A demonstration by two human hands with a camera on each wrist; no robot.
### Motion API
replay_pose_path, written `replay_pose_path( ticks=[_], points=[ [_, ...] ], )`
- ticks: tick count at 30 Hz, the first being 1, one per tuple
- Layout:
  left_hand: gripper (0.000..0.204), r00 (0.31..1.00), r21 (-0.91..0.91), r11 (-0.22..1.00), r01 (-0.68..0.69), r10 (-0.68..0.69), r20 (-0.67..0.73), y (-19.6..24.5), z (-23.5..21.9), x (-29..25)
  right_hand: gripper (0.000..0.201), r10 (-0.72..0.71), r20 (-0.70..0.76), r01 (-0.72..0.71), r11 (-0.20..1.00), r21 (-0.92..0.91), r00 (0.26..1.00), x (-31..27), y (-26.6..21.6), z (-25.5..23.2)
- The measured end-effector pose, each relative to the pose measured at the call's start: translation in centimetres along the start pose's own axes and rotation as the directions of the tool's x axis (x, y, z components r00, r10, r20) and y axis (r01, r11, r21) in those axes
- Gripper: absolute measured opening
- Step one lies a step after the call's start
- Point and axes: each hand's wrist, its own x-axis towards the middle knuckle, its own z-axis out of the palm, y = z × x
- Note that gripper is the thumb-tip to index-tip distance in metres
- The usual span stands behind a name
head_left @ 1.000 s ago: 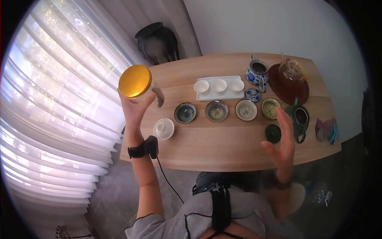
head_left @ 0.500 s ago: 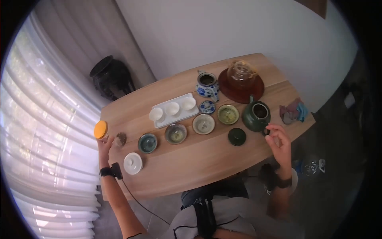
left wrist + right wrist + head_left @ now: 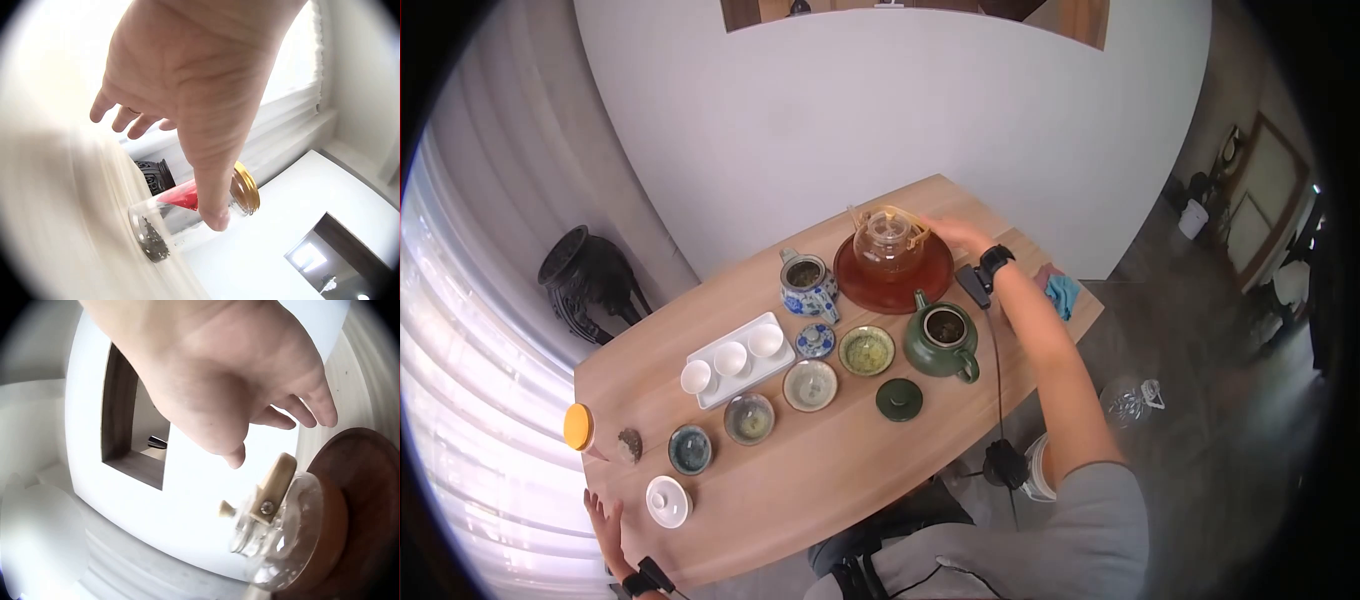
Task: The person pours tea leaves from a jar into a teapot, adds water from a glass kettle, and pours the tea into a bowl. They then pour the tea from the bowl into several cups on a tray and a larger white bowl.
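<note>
Hovering at the glass teapot (image 3: 888, 258)

Step, judged: taking up the pot, standing on the red-brown tray (image 3: 937, 270), far right of your worktop (image 3: 820, 450). Your right hand (image 3: 958, 234): grip unclosed, beside the handle (image 3: 275, 487); contact unclear. Left hand (image 3: 607, 523): empty, fingers spread near the gold-lidded jar (image 3: 579, 428). Next probably: curl right fingers round the handle.

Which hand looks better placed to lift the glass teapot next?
Right, most likely: the right hand is beside the handle of the glass teapot. The left hand is across the table, near the gold-lidded jar.
</note>
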Motion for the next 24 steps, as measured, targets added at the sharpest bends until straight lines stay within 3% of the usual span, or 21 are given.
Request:
replay_pose_path(
  ticks=[1, 2, 4, 5, 6, 8, 9, 10, 11, 12, 13, 14, 16, 20, 24],
  points=[
    [0.088, 1.000, -0.010, 1.000, 0.000, 0.000, -0.013, -1.2, -1.1, -0.4, 0.070, -0.010, -0.101, 0.009, 1.000, -0.014, 0.995, 1.3, 0.7, 0.5],
    [0.083, 1.000, -0.019, 1.000, -0.001, 0.000, -0.027, -2.0, -2.1, -0.9, 0.070, -0.023, -0.105, 0.021, 1.000, -0.016, 0.994, 2.5, 0.8, 0.5],
    [0.077, 0.996, 0.011, 0.999, -0.031, 0.032, -0.089, -2.0, -3.6, -2.8, 0.069, -0.078, -0.088, 0.059, 0.977, -0.203, 0.993, 4.3, 0.4, 0.5],
    [0.071, 0.989, 0.049, 0.998, -0.050, 0.056, -0.140, -2.0, -4.1, -3.6, 0.056, -0.154, -0.145, 0.092, 0.927, -0.364, 0.977, 3.6, -0.8, 0.6],
    [0.071, 0.988, 0.044, 0.998, -0.054, 0.059, -0.142, -2.5, -5.0, -3.7, 0.056, -0.160, -0.148, 0.096, 0.926, -0.365, 0.976, 3.2, -1.5, 0.8],
    [0.066, 0.978, 0.152, 0.982, -0.117, 0.140, -0.154, -3.6, -7.2, -3.2, 0.041, -0.340, -0.348, 0.284, 0.937, -0.202, 0.874, 2.4, -2.3, 1.6],
    [0.061, 0.975, 0.197, 0.973, -0.122, 0.155, -0.160, -2.9, -7.5, -3.2, 0.041, -0.341, -0.348, 0.284, 0.937, -0.203, 0.873, 1.5, -3.4, 2.0],
    [0.061, 0.975, 0.195, 0.973, -0.121, 0.153, -0.162, -2.5, -7.6, -3.1, 0.034, -0.267, -0.308, 0.272, 0.962, -0.026, 0.913, 0.3, -5.0, 2.3],
    [0.060, 0.968, 0.201, 0.967, -0.155, 0.189, -0.165, -1.3, -7.3, -3.1, 0.027, -0.199, -0.251, 0.241, 0.959, 0.151, 0.947, -0.3, -5.9, 2.8],
    [0.058, 0.960, 0.210, 0.960, -0.187, 0.223, -0.168, 0.7, -6.8, -3.4, 0.027, -0.201, -0.246, 0.242, 0.959, 0.150, 0.948, -0.3, -6.1, 3.4],
    [0.056, 0.972, 0.113, 0.988, -0.102, 0.124, -0.198, 4.7, -5.0, -4.5, 0.023, -0.221, -0.286, 0.286, 0.935, 0.211, 0.932, -0.2, -6.3, 4.0],
    [0.056, 0.971, 0.114, 0.989, -0.098, 0.120, -0.205, 7.0, -4.2, -5.0, 0.019, -0.238, -0.326, 0.332, 0.904, 0.271, 0.915, -0.2, -6.5, 4.5],
    [0.056, 0.962, 0.224, 0.956, -0.187, 0.224, -0.154, 10.7, -3.0, -5.6, 0.018, -0.251, -0.374, 0.365, 0.890, 0.274, 0.893, 0.0, -6.4, 5.1],
    [0.059, 0.923, 0.252, 0.903, -0.348, 0.377, -0.074, 18.0, 0.0, -7.6, 0.016, -0.236, -0.499, 0.397, 0.885, 0.244, 0.834, -1.0, -7.2, 4.3],
    [0.062, 0.860, 0.158, 0.846, -0.509, 0.507, 0.057, 25.3, 4.4, -8.8, 0.016, -0.289, -0.450, 0.444, 0.848, 0.290, 0.845, -2.3, -8.6, 0.1]
  ],
)
